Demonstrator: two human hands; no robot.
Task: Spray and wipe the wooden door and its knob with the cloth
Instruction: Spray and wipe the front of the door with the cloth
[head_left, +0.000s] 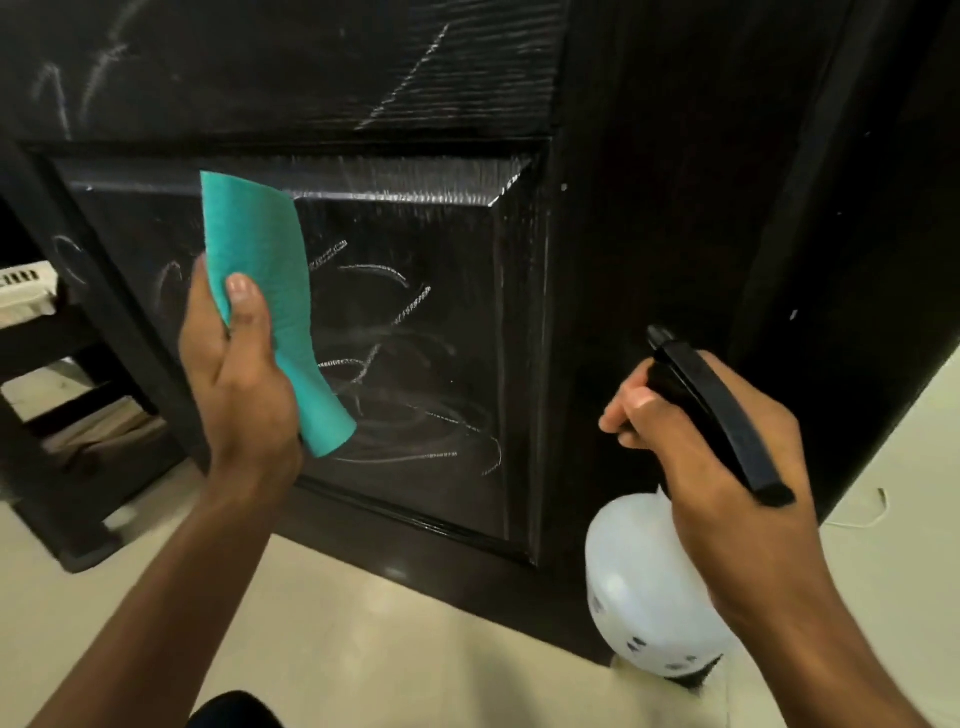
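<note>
The dark wooden door (613, 218) fills the upper view; its lower recessed panel (415, 332) carries white chalk-like scribbles and wet smears. My left hand (239, 374) holds a teal cloth (270, 291) upright, close in front of the panel's left side. My right hand (717, 457) grips a spray bottle with a black trigger head (711, 410) and a white round body (639, 587), its nozzle aimed at the door's right stile. No knob is in view.
A dark low shelf unit (62, 415) stands at the left beside the door, with a white slotted object (23, 293) on it. Pale tiled floor (363, 634) lies below. A thin cord (867, 514) lies on the floor at the right.
</note>
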